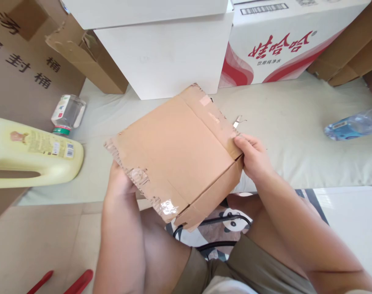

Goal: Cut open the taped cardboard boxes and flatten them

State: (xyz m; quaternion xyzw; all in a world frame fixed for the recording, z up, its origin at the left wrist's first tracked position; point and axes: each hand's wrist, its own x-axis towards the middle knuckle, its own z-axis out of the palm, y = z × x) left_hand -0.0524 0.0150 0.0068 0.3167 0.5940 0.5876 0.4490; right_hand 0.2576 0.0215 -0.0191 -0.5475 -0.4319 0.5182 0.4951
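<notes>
A brown cardboard piece (170, 147) with torn, ragged edges and scraps of clear tape is held above my lap. Its near flap (210, 196) bends down along a crease. My left hand (121, 179) grips the left torn edge, its fingers mostly hidden beneath the board. At the right corner my right hand (252, 157) pinches the cardboard, thumb on top. Just past the right edge, on the pale cloth, lies a small metal tool (237, 121), partly covered by the board; its kind cannot be made out.
White boxes (173, 57) and a red-and-white water carton (274, 53) stand at the back. On the left are a yellow jug (35, 151), a clear bottle (67, 114) and a large brown carton (26, 61). A blue-labelled water bottle (351, 124) lies at right; red handles (78, 281) show lower left.
</notes>
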